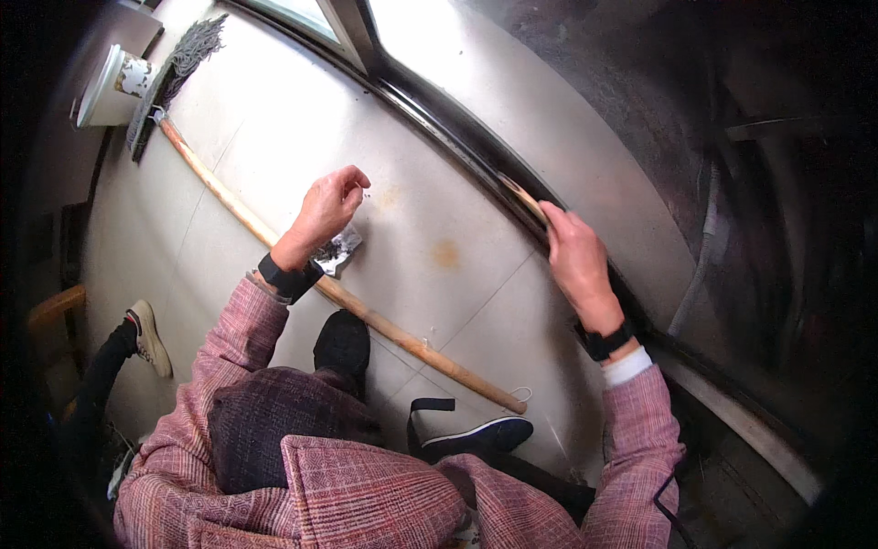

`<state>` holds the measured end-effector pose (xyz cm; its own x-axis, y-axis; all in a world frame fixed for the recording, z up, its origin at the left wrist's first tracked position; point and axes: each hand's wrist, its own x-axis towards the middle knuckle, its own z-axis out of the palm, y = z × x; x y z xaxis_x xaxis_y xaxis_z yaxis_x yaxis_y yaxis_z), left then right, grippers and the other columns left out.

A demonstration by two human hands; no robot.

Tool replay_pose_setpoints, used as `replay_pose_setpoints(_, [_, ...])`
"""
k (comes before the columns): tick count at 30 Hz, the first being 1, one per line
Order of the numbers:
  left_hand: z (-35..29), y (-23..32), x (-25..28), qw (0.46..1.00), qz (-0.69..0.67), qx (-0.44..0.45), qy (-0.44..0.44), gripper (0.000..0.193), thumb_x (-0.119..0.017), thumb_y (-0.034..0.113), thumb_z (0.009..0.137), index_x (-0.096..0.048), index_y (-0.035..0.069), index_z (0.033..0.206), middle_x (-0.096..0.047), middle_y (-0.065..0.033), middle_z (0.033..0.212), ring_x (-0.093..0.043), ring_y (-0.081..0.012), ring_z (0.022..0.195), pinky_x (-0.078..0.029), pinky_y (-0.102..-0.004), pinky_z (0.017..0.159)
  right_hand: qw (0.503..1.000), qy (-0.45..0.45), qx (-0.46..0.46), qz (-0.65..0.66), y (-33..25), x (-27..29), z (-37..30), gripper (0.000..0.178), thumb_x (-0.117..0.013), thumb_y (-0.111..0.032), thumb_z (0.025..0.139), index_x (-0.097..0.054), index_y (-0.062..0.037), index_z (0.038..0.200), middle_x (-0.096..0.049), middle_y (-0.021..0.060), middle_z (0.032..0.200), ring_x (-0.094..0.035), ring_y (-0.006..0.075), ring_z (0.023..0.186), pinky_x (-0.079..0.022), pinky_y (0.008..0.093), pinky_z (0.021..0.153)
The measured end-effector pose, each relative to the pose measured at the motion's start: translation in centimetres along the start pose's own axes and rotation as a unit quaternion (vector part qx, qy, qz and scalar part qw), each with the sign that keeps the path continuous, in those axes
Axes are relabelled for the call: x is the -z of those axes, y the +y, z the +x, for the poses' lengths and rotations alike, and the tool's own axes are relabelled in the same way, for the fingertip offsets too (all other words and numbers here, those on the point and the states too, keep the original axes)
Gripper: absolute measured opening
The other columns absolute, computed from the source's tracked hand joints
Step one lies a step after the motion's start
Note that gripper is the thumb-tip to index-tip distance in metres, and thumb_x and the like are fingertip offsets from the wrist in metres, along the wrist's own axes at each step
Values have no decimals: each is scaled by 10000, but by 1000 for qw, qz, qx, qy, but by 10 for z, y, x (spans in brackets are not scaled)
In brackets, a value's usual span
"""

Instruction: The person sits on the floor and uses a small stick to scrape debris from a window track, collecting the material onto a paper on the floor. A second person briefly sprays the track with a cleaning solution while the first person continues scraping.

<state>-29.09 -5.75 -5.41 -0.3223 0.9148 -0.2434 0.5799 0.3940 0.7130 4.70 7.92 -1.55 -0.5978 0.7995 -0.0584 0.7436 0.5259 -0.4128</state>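
My right hand [579,258] is closed round a thin, light wooden stick [523,196]. The stick's far tip reaches into the dark groove of a sliding-door track [457,131]. Over the pale floor, my left hand [322,212] is raised with its fingers curled and pinched together. A dark speck shows near those fingertips, too small to name. Partly hidden beneath my left wrist lies a crumpled white wrapper or tissue [342,251] with dark bits on it. A long wooden mop handle [393,333] runs across the floor under my left forearm.
A grey string mop head [190,57] lies at the far left beside a white bucket [112,87]. Another person's shoe [152,340] is at the left edge. My dark shoes [344,340] flank the handle. A brownish stain [445,253] marks the tile.
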Motion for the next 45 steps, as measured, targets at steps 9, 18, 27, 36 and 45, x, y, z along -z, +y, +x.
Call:
replay_pose_setpoints(9, [6, -3, -7, 1000, 7, -1, -10, 133, -537, 33, 885, -623, -5, 979, -619, -43, 768, -538, -100, 674, -478, -269, 639, 999, -33, -35, 26, 9, -8, 4, 275, -571, -45, 917, -629, -64, 1186, -617, 201, 907, -609, 397, 834, -496, 445, 729])
replay_pose_setpoints(18, [4, 0, 3, 999, 21, 35, -33, 131, -542, 37, 884, -622, -4, 979, -602, -31, 751, -517, -92, 658, -460, -264, 612, 998, 6, -40, 51, -3, -34, 24, 285, -586, -30, 897, -639, -67, 1175, -627, 205, 878, -623, 387, 824, -514, 434, 737])
replay_pose_setpoints(27, [6, 0, 1, 1000, 20, 13, -11, 150, -531, 56, 860, -636, 0, 952, -643, -121, 732, -635, -236, 674, -511, -348, 657, 994, 40, -41, 98, -13, -51, 34, 300, -590, -14, 879, -640, -59, 1171, -636, 202, 902, -626, 386, 829, -514, 439, 742])
replay_pose_setpoints(36, [-1, 2, 10, 1000, 17, -9, 8, 149, -533, 58, 857, -638, 1, 947, -663, -133, 758, -651, -250, 700, -519, -359, 673, 990, 47, -10, 132, -23, -65, 48, 349, -571, 5, 879, -607, -52, 1221, -639, 182, 885, -639, 337, 790, -518, 413, 731])
replay_pose_setpoints(45, [-2, 3, 7, 999, 11, -27, 27, 142, -543, 47, 872, -648, 1, 956, -643, -86, 749, -576, -152, 660, -489, -308, 628, 991, 38, 1, 126, -30, -48, 33, 338, -561, -4, 901, -601, -56, 1232, -635, 168, 885, -641, 306, 787, -521, 392, 724])
